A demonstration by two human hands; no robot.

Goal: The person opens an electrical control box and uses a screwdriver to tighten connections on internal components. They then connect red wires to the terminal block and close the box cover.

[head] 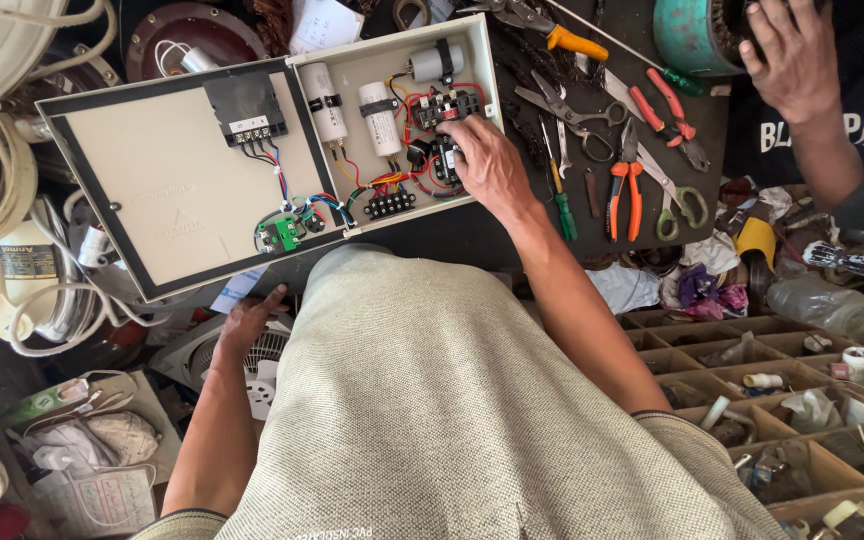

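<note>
We work on the open control box (252,150), which lies on the bench with its lid folded out to our left. Our right hand (490,165) is curled over the black relay (444,160) in the wired half, fingertips closed on it beside the two white capacitors (352,105). Our left hand (252,318) grips the lid's near edge from below, fingers curled, steadying the box. We judge it best to hold the box firm and press squarely, keeping clear of the red wires (407,125). Pliers (624,185) and scissors (572,112) lie just right. Another person's hand (790,50) rests on a teal motor (692,35).
</note>
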